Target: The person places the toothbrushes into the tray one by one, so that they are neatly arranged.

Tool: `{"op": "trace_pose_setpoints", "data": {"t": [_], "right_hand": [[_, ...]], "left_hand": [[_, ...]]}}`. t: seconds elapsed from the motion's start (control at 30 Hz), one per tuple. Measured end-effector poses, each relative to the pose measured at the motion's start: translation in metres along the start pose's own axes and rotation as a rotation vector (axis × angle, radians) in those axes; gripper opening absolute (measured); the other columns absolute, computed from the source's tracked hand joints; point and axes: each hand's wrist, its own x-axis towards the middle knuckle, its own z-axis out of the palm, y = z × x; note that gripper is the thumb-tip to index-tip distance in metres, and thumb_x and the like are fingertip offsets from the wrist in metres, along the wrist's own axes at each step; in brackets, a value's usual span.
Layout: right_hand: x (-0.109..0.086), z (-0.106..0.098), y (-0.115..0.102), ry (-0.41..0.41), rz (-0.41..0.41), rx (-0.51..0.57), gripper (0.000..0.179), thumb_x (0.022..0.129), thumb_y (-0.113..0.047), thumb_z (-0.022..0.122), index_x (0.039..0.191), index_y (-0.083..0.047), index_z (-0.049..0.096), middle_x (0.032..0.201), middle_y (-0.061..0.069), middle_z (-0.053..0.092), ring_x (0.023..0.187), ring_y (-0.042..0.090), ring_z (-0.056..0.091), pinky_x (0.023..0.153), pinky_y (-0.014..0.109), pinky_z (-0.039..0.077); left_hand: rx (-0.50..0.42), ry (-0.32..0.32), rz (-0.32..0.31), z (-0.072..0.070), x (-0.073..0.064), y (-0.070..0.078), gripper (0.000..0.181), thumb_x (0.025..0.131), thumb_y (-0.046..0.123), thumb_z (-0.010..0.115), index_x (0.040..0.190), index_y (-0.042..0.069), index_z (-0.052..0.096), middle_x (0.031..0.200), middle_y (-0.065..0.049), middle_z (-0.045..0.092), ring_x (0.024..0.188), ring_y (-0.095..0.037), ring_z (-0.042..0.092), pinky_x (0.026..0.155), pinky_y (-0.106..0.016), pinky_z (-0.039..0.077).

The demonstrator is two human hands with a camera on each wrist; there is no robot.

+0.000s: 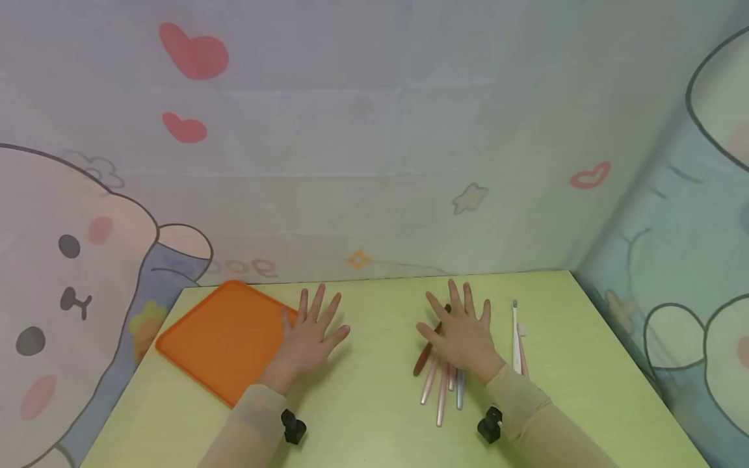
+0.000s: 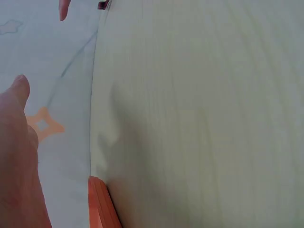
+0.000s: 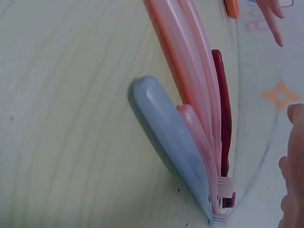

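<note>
My left hand [image 1: 305, 348] is spread wide with nothing in it, over the right edge of an orange tray [image 1: 222, 344]. With its fingers likewise spread, my right hand [image 1: 465, 335] hovers over a fanned bunch of toothbrushes, partly hiding them. The bunch holds a dark red toothbrush [image 1: 422, 361], several pink toothbrushes [image 1: 441, 403] and a blue toothbrush [image 1: 459, 393]. In the right wrist view the blue toothbrush [image 3: 164, 121] lies nearest, its bristle end at the bottom. Right of that hand lie a white toothbrush [image 1: 515, 338] and another pink toothbrush [image 1: 523, 354], side by side.
The pale yellow-green table [image 1: 374, 416] backs onto a printed cloth [image 1: 374, 130] with hearts and cartoon animals. More of this cloth hangs along the right side. A black wrist camera [image 1: 293, 427] sits at the left cuff, and another black camera [image 1: 489, 424] at the right.
</note>
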Motion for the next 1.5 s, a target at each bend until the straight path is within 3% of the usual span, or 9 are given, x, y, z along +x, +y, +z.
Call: {"op": "trace_pose_setpoints", "data": {"t": [0.17, 0.37, 0.53, 0.67, 0.77, 0.87, 1.03, 1.27, 1.5], "right_hand": [[0.004, -0.001, 0.001, -0.003, -0.01, -0.012, 0.08, 0.106, -0.075, 0.035, 0.168, -0.026, 0.04, 0.176, 0.022, 0.016, 0.163, 0.047, 0.006, 0.12, 0.081, 0.016], [0.003, -0.008, -0.001, 0.019, -0.044, 0.004, 0.067, 0.111, -0.057, 0.045, 0.162, -0.014, 0.049, 0.169, 0.027, 0.033, 0.157, 0.051, 0.026, 0.116, 0.073, 0.036], [0.001, -0.011, -0.001, 0.051, -0.076, 0.04, 0.057, 0.111, -0.044, 0.054, 0.155, -0.009, 0.057, 0.163, 0.025, 0.045, 0.15, 0.05, 0.04, 0.112, 0.068, 0.045], [0.0, -0.011, 0.005, 0.065, -0.069, 0.133, 0.049, 0.111, -0.037, 0.057, 0.15, -0.008, 0.063, 0.159, 0.023, 0.052, 0.146, 0.047, 0.048, 0.11, 0.065, 0.049], [-0.005, -0.015, 0.015, 0.063, -0.044, 0.232, 0.047, 0.112, -0.036, 0.056, 0.148, -0.008, 0.065, 0.157, 0.022, 0.054, 0.142, 0.047, 0.053, 0.109, 0.066, 0.049], [-0.011, -0.023, 0.027, 0.061, -0.028, 0.302, 0.045, 0.112, -0.033, 0.057, 0.148, -0.007, 0.065, 0.156, 0.024, 0.055, 0.135, 0.047, 0.058, 0.107, 0.065, 0.05], [-0.021, -0.038, 0.049, 0.072, -0.023, 0.335, 0.045, 0.112, -0.029, 0.058, 0.15, -0.004, 0.062, 0.153, 0.024, 0.057, 0.133, 0.047, 0.06, 0.107, 0.064, 0.05], [-0.038, -0.061, 0.081, 0.061, 0.059, 0.387, 0.05, 0.112, -0.033, 0.059, 0.154, -0.006, 0.058, 0.147, 0.024, 0.062, 0.127, 0.046, 0.064, 0.097, 0.062, 0.057], [-0.061, -0.077, 0.106, 0.046, 0.169, 0.417, 0.056, 0.112, -0.036, 0.058, 0.157, -0.003, 0.053, 0.147, 0.025, 0.063, 0.126, 0.047, 0.063, 0.099, 0.062, 0.054]], "left_hand": [[-0.041, 0.044, 0.016, -0.002, -0.001, 0.002, 0.077, 0.109, 0.066, 0.04, 0.173, 0.027, 0.02, 0.181, -0.003, -0.001, 0.164, -0.038, -0.007, 0.118, -0.085, 0.002], [-0.117, 0.1, 0.014, -0.007, -0.004, 0.001, 0.073, 0.111, 0.058, 0.048, 0.168, 0.015, 0.037, 0.177, -0.016, 0.021, 0.162, -0.044, 0.016, 0.119, -0.082, 0.017], [-0.283, 0.118, -0.015, -0.011, -0.01, -0.011, 0.067, 0.111, 0.052, 0.053, 0.162, 0.008, 0.047, 0.17, -0.02, 0.036, 0.157, -0.044, 0.032, 0.123, -0.068, 0.028], [-0.486, 0.179, -0.057, -0.015, -0.02, -0.025, 0.055, 0.111, 0.035, 0.061, 0.156, 0.004, 0.056, 0.163, -0.019, 0.048, 0.149, -0.041, 0.046, 0.121, -0.064, 0.037], [-0.639, 0.266, -0.149, -0.022, -0.034, -0.034, 0.046, 0.109, 0.025, 0.066, 0.15, 0.004, 0.062, 0.156, -0.018, 0.057, 0.141, -0.038, 0.056, 0.116, -0.054, 0.047], [-0.749, 0.355, -0.282, -0.032, -0.051, -0.043, 0.044, 0.107, 0.022, 0.069, 0.149, 0.007, 0.065, 0.15, -0.018, 0.062, 0.13, -0.035, 0.065, 0.104, -0.031, 0.056], [-0.747, 0.471, -0.432, -0.051, -0.076, -0.069, 0.048, 0.107, 0.027, 0.068, 0.151, 0.009, 0.063, 0.149, -0.018, 0.063, 0.133, -0.034, 0.063, 0.088, -0.004, 0.047], [-0.735, 0.601, -0.678, -0.063, -0.111, -0.116, 0.058, 0.104, 0.034, 0.073, 0.156, 0.012, 0.059, 0.152, -0.018, 0.06, 0.136, -0.033, 0.06, 0.081, -0.002, 0.048], [-0.734, 0.636, -0.863, -0.053, -0.142, -0.146, 0.065, 0.1, 0.033, 0.077, 0.157, 0.01, 0.056, 0.157, -0.024, 0.053, 0.133, -0.038, 0.062, 0.07, -0.001, 0.044]]}}
